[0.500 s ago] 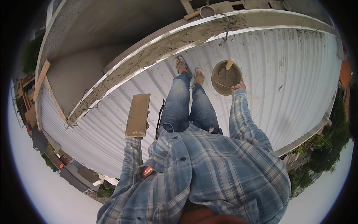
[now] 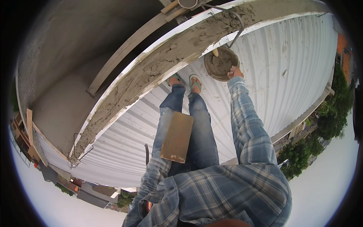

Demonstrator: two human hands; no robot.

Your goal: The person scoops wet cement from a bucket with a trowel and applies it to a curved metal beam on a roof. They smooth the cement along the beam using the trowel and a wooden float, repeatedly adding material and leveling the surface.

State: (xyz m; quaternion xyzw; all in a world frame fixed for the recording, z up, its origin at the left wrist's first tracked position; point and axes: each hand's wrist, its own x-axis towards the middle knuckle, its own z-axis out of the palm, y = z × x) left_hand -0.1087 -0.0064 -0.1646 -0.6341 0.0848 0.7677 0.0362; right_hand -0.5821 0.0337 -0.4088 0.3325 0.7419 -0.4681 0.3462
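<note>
A flat, rectangular brown plastering float lies across the front of my legs, at the end of my left sleeve. My left hand is hidden beneath it. With my arm stretched forward, my right hand is closed at the right rim of a round bucket; its exact hold on the handle or rim is unclear. Grey wet mortar fills part of the bucket. A tool's light wooden handle sticks up at its far side, the rest sunk or hidden.
I stand in sandals on ribbed white metal sheeting. A mortar-covered channel with pale edges curves ahead of my feet. A bent steel bar juts over it near the bucket. Wire ends stick out at its left end.
The float has swung right, from beside my left leg to in front of my legs. I am nearer the channel, and the bucket has moved closer to it with my right hand.
</note>
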